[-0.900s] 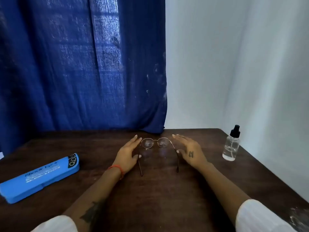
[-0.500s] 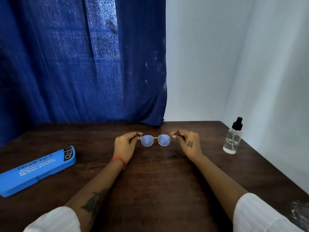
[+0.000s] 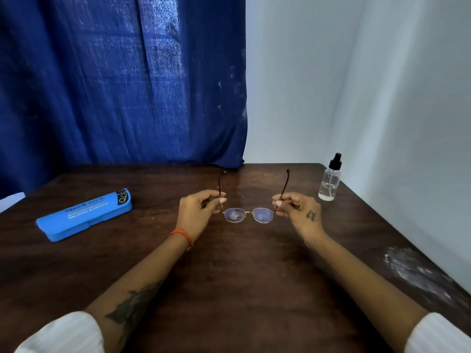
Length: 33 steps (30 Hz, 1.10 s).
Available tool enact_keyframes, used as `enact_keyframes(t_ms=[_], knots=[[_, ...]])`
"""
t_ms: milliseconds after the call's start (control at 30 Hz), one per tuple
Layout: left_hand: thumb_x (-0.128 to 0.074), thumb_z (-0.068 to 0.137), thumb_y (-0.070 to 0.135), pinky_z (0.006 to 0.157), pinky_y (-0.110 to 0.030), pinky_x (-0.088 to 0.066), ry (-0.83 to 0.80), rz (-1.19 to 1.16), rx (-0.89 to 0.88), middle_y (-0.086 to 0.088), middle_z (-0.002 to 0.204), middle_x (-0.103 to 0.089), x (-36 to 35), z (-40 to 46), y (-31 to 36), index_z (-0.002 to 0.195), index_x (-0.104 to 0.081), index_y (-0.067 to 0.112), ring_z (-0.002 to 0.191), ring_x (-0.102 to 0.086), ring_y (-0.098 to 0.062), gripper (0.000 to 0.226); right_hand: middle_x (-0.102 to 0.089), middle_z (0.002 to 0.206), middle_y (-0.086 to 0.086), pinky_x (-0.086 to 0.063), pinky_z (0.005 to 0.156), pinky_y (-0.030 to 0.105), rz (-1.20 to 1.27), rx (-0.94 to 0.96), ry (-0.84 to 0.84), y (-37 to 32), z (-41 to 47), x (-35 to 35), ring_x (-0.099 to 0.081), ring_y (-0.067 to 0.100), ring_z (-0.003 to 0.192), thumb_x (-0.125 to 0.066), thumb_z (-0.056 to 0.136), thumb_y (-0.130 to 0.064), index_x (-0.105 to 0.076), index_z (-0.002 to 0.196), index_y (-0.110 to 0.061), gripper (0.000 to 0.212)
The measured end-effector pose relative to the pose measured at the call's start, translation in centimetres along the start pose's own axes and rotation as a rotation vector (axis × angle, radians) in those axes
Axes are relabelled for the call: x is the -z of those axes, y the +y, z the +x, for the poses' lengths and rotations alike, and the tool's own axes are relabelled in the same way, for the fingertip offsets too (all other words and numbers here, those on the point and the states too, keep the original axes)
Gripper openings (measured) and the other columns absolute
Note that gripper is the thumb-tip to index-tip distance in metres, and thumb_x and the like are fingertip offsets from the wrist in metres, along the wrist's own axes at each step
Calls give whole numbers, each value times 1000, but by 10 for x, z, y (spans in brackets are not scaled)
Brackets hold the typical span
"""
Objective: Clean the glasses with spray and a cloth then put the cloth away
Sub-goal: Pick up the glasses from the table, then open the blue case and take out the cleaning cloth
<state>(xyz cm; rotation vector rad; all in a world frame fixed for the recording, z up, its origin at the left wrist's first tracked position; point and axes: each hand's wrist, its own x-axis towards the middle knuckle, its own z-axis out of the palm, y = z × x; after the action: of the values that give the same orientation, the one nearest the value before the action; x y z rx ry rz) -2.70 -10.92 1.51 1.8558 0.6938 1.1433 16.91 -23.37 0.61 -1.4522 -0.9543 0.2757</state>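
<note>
Thin metal-framed glasses (image 3: 249,215) hang above the middle of the dark wooden table (image 3: 242,289), lenses toward me, temples pointing away and up. My left hand (image 3: 197,212) pinches the left temple near its hinge. My right hand (image 3: 297,212) pinches the right temple the same way. Both lenses look smudged. A small clear spray bottle (image 3: 329,179) with a black pump top stands upright at the back right, apart from my right hand. No cloth is in view.
A closed bright blue glasses case (image 3: 85,216) lies at the left of the table. A blue curtain (image 3: 122,80) hangs behind the table; white walls close the back right corner. A whitish smear (image 3: 413,268) marks the table's right edge.
My hands closed on the temples of the glasses lying on the table, lifted them and turned them so the temples now point away from me.
</note>
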Motion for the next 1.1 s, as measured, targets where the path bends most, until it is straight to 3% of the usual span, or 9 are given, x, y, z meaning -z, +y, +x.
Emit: enact_keyframes(t_ms=[233,433,500,567,667,767,867,1000,1100], knots=[[-66,80,6,69,-25,-58,-27,-1,46,-17,86,-71,5,-36,5,96,-70,3,78,-69,-24,16,-71,84,8,-58,64,19,-4,-13,-6,-2,-34,6,-69,10,71,-64,82,5,-71,83,-16,22],[-66,81,5,73,-29,-59,-11,-6,106,-20,91,-71,10,-50,5,96,-70,2,80,-68,-22,16,-72,89,14,-59,70,27,-97,-29,4,-1,-44,2,-69,20,77,-66,82,2,-72,92,-7,15],[-67,80,8,74,-28,-58,-22,10,102,-16,90,-71,13,-53,8,95,-70,7,81,-68,-23,16,-72,90,8,-55,76,29,-213,-33,52,-4,-47,1,-67,18,78,-70,80,-5,-71,98,-6,18],[-69,79,14,76,-23,-56,-21,89,72,-7,87,-72,24,-56,7,95,-71,13,79,-69,-19,16,-71,88,2,-49,76,21,-289,-26,155,-9,-54,4,-64,12,77,-72,78,-13,-71,99,-11,20],[-70,78,20,75,-3,-43,27,314,-53,6,94,-70,60,-58,0,98,-71,19,81,-61,2,20,-70,80,-6,-44,65,3,-298,103,288,-23,-79,7,-64,4,72,-72,79,-20,-70,90,-20,11],[-70,78,19,89,-20,-45,156,560,-196,-4,101,-71,113,-58,-13,100,-70,14,94,-62,-10,22,-69,79,-13,-45,67,2,-264,279,203,-40,-103,-7,-66,-1,74,-72,79,-17,-70,86,-22,9],[-73,76,16,100,-44,-41,316,761,-170,-17,112,-66,166,-56,-32,105,-68,7,112,-56,-34,31,-70,83,-12,-49,71,7,-260,434,59,-57,-116,-35,-66,-1,80,-72,77,-13,-71,87,-17,11],[-74,73,32,108,-58,-21,397,959,58,-21,139,-43,222,-52,-60,128,-52,12,134,-27,-44,63,-68,85,-15,-49,72,7,-251,561,-42,-67,-115,-77,-64,-4,83,-74,77,-12,-72,86,-15,10],[-73,68,47,113,-53,-13,363,846,268,-20,149,-25,245,-46,-76,141,-30,15,139,-12,-42,91,-68,91,-13,-50,77,14,-291,619,-123,-68,-112,-104,-63,-3,88,-69,78,-20,-71,90,-17,13]])
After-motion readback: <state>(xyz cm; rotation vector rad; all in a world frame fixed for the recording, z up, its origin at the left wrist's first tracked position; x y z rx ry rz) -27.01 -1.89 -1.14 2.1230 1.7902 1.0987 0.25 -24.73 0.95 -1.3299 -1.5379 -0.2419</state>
